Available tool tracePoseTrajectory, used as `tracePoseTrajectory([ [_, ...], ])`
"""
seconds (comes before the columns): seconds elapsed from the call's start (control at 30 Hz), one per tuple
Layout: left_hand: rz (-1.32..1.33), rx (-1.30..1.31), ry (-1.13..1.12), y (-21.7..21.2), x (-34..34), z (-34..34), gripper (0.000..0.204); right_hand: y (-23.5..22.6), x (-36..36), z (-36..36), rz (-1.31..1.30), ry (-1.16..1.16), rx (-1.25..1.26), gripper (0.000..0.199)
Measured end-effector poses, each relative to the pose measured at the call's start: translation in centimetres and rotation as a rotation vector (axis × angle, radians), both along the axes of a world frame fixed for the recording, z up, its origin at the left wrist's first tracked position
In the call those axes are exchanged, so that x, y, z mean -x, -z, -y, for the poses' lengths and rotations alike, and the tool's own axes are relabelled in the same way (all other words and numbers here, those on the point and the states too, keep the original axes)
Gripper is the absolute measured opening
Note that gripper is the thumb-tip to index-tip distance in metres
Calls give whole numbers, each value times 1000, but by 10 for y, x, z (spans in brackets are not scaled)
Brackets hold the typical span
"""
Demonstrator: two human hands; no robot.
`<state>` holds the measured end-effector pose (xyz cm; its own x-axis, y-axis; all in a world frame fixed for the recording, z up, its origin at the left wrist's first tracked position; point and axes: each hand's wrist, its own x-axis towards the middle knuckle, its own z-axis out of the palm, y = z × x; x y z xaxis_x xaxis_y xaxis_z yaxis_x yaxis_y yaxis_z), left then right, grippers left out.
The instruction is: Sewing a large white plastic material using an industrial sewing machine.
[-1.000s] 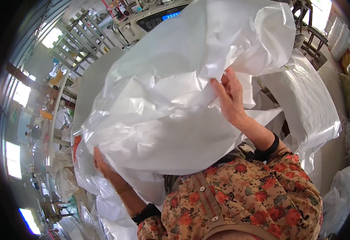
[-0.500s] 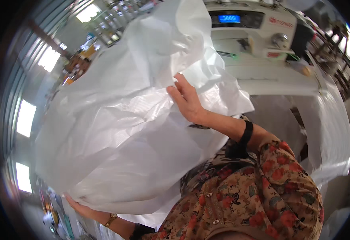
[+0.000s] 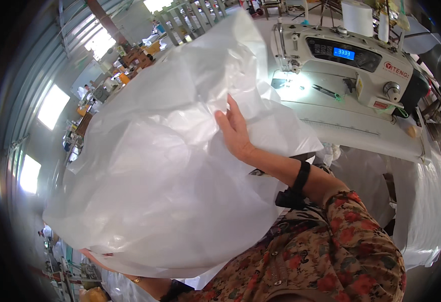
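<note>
A large, crumpled white plastic sheet spreads in front of me, its upper corner raised toward the sewing machine. My right hand is closed on its right part, thumb and forefinger showing against the plastic. Some of that hand's fingers are hidden in the folds. At the lower left edge, my left hand holds the sheet from below. Most of its fingers are covered by the plastic.
At upper right stands a white sewing machine with a lit display and a glowing lamp by its needle. Thread snips lie on its bed. Behind it is a white thread cone. White plastic material hangs over the table's right end.
The view has shifted, so the sewing machine now shows more fully. The sheet has billowed out and its upper corner sits lower. Both hands keep their places on it.
</note>
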<state>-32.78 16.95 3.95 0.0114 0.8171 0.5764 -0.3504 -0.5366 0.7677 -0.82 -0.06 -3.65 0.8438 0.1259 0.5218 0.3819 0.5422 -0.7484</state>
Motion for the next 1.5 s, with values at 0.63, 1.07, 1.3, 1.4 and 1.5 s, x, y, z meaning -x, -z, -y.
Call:
tracePoseTrajectory([
  [0.63, -280, -147, -226, -22, -25, -39, 50, 63, 33, 120, 325, 340, 688, 15],
  [1.07, -355, -216, -151, -12, -13, -54, 45, 105, 27, 162, -357, -131, 323, 57],
  [1.3, -534, -441, -354, -5, -14, -57, 48, 82, 13, 143, -417, -181, 70, 30],
  [1.4, -481, -261, -262, -12, -27, -51, 49, 104, -14, 138, -343, -138, 141, 20],
  [1.5, -446, -142, -170, -7, -25, -56, 48, 72, -10, 130, -465, -123, 286, 19],
])
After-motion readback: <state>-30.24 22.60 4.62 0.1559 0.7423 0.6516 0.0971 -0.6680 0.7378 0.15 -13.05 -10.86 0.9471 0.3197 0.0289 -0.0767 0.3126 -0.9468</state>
